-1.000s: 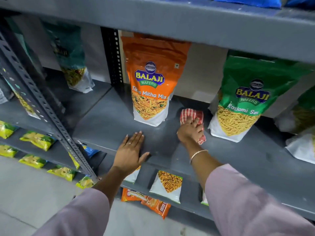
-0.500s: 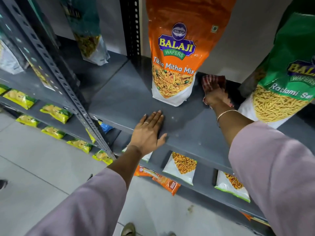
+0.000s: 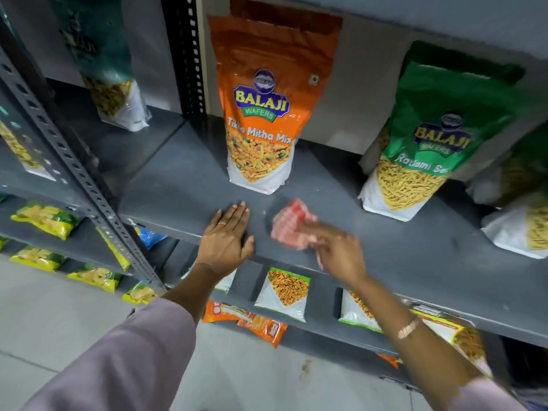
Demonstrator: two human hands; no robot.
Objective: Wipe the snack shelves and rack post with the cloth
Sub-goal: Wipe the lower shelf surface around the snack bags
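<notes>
- Near: two arms in mauve fabric sleeves (image 3: pixel 118 360) reach in from 6 o'clock, over the pale tiled floor (image 3: pixel 44 315).
- Left hand (image 3: pixel 226 238): flat, palm down, fingers together and pointing to 12, thumb out to the side. It rests on the front edge of the grey painted metal shelf (image 3: pixel 385 238) and holds nothing. Looks like a brace.
- Right hand (image 3: pixel 335 250): motion-blurred, just at 3 o'clock of the left, wrist angled toward 10. Fingers bunched on the red-and-white checked cloth (image 3: pixel 292 225).
- Cloth sits on the shelf top, front-centre, in the gap between the two tall pouches. Whether it's pressed flat or skimming, can't tell through the blur.
- Mid: orange stand-up snack pouch (image 3: pixel 267 114) upright at 12 of the left hand; green stand-up snack pouch (image 3: pixel 427 137) upright at 2 o'clock of the cloth.
- Risk: a fast stroke toward 12 or 2 clips a pouch base; both are tall and light, so they'd likely tip or slide back.
- Risk: a stroke off the front lip lets the cloth drop onto the packets on the lower shelf.
- Far/left: grey perforated steel rack post (image 3: pixel 68 161) at 9–10 o'clock, well apart from the cloth. I judge it isn't being wiped yet.
</notes>
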